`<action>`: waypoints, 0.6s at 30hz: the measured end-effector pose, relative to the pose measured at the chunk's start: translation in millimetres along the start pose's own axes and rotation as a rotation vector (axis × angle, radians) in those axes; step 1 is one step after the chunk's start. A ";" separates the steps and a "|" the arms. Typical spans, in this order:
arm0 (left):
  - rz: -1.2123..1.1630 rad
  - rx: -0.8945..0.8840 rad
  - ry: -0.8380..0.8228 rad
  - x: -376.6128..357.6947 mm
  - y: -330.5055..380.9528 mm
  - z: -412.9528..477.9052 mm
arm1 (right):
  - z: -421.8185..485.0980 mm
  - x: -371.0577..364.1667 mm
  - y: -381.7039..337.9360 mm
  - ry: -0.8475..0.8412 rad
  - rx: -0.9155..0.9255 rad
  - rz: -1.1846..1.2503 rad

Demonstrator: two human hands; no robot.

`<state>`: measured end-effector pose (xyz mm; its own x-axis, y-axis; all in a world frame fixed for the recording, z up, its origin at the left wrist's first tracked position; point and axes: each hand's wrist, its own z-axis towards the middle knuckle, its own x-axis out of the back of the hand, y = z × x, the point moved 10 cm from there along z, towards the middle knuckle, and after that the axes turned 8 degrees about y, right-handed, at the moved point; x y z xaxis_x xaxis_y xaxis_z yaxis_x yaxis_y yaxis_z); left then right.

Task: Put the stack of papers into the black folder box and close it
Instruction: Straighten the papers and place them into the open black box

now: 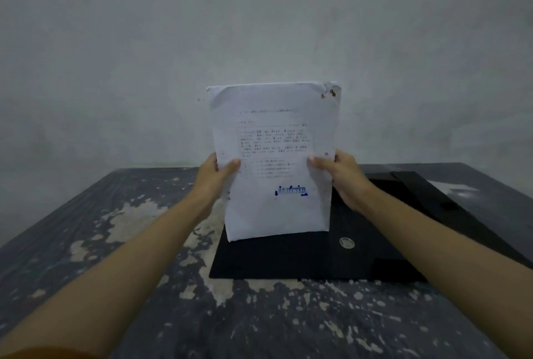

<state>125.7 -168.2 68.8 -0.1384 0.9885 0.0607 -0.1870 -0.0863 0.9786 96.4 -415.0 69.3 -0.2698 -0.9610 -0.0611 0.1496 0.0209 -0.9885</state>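
A white stack of papers (274,139) stands upright, its bottom edge resting on or just above the black folder box (288,260). The top sheet bears printed text and a blue "REJECTED" stamp. My left hand (215,176) grips the stack's left edge, thumb on the front. My right hand (343,174) grips the right edge the same way. The folder box lies open and flat on the table, with a round metal snap (346,243) on its panel and its flap (427,200) spread out to the right.
A dark worn table (129,243) with pale patches of chipped paint holds everything. A plain grey wall (259,26) rises right behind the table's far edge.
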 end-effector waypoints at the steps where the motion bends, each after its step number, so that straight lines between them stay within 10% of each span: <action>1: 0.030 0.030 -0.016 0.0 -15.8 -4.2 | -2.4 1.8 13.7 -0.004 -0.019 -0.026; 18: -0.019 0.275 0.037 13.1 -76.5 -6.4 | 1.6 6.5 72.7 0.066 -0.272 -0.082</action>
<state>132.0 -149.4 -6.5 -0.1739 0.9840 0.0400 0.0801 -0.0263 0.9964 107.0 -420.2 -2.7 -0.3328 -0.9428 0.0202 -0.1337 0.0259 -0.9907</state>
